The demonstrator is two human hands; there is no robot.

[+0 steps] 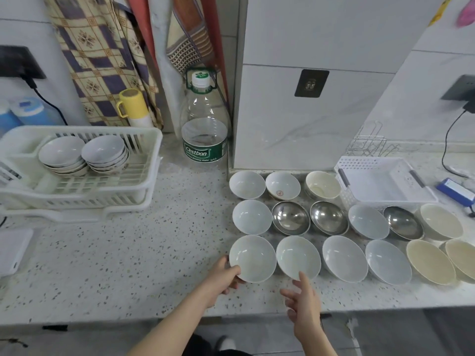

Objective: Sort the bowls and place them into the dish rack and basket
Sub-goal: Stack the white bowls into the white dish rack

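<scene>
Both hands are near: left hand (223, 276) holds a white bowl (252, 258) on the counter (128, 253); right hand (304, 304) is open. Dish rack (77, 186) holds two bowl stacks (84, 155). Basket (380, 181) holds nothing.

Even, cool indoor light falls from above across a speckled countertop (128, 253), bright without harsh shadow. Soft highlights gleam inside the steel bowls (290, 218) at centre right. The wide-angle lens bows the wall tiles (321, 32) and far edges outward. Detail softens toward the corners, where a pink object (466, 11) at far right blurs.
</scene>
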